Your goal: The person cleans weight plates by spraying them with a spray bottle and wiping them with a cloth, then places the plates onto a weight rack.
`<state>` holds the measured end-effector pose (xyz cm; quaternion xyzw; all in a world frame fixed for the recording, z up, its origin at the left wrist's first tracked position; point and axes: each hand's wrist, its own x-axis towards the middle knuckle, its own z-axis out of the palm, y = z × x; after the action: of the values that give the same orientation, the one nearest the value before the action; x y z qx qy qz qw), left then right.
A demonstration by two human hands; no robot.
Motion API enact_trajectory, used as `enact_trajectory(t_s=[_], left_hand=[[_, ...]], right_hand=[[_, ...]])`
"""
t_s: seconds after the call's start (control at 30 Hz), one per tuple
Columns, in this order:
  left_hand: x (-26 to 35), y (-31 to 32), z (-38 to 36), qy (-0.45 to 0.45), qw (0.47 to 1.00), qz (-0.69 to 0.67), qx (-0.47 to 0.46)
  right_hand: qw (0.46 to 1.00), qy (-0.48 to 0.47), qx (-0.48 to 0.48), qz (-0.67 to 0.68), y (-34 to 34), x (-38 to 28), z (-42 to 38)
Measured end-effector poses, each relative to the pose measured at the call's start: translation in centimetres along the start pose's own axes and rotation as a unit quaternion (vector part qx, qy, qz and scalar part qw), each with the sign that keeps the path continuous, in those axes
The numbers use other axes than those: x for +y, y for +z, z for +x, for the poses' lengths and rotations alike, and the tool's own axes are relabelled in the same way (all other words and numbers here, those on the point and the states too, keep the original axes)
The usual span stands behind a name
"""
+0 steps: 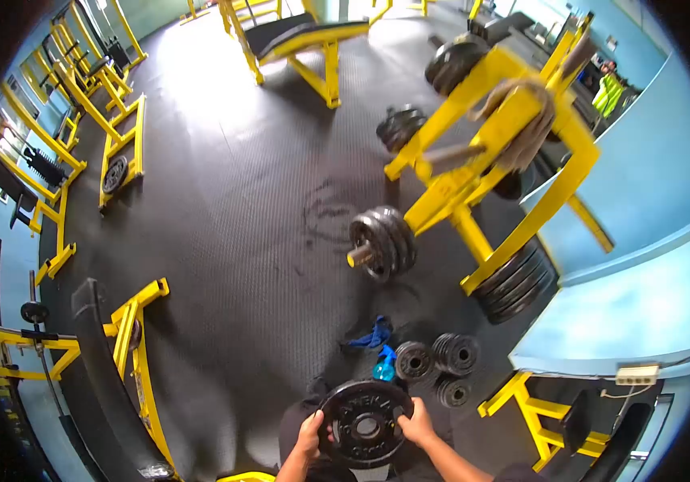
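Note:
A black round weight plate (366, 454) with raised lettering and a centre hole is held up in front of my body. My left hand (309, 435) grips its left edge, and my right hand (417, 423) grips its right edge. Just beyond it on the floor stands a blue spray bottle (384, 365), with a dark blue cloth (378, 332) lying behind it. Right of the bottle are small stacks of weight plates: one stack (414, 361), another (457, 353) and a lower one (453, 392).
A yellow plate-loaded machine (473, 189) stands ahead right, with loaded plates (389, 241) jutting toward the walkway. Large plates (518, 285) lean by the blue wall. A padded bench (116, 377) is at left. Another yellow seat frame (546, 418) sits at right. Dark rubber flooring (224, 265) spreads between.

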<state>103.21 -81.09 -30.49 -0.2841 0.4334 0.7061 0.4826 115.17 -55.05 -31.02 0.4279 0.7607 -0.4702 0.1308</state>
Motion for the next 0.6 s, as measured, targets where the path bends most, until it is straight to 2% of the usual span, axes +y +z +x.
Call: enact_trajectory(t_s=[0.03,0.1,0.27,0.37,0.4,0.43,0.5,0.53,0.6], left_hand=[[1.6,0.8,-2.5,0.011,1.000,0.002,-0.015],[5.7,3.2,-7.0,0.044,0.998,0.046,0.002],[15.6,6.1,-14.8,0.147,0.985,0.059,-0.066],[21.1,6.7,-17.8,0.190,0.974,0.043,-0.111],[22.7,6.1,-17.8,0.192,0.968,0.034,-0.160],[24.1,5.8,-17.8,0.192,0.968,0.040,-0.157],[26.8,5.1,-17.7,0.283,0.936,0.075,-0.197],[28.2,4.8,-17.6,0.292,0.929,0.083,-0.213],[31.2,5.4,-18.1,0.318,0.918,0.105,-0.212]], right_hand=[[0.999,-0.011,0.017,-0.026,-0.8,-1.5,-1.6],[0.998,-0.038,0.037,-0.022,-4.2,-10.2,-6.1],[0.982,-0.161,0.079,0.062,-7.9,-24.0,-12.3],[0.963,-0.238,0.099,0.082,-7.6,-28.3,-12.6],[0.954,-0.265,0.103,0.091,-7.2,-29.4,-12.4],[0.954,-0.264,0.103,0.097,-6.9,-30.5,-12.3],[0.951,-0.273,0.063,0.132,-6.5,-33.1,-12.1],[0.951,-0.268,0.066,0.140,-6.1,-34.1,-11.8],[0.927,-0.340,0.080,0.138,-5.5,-36.2,-10.7]])
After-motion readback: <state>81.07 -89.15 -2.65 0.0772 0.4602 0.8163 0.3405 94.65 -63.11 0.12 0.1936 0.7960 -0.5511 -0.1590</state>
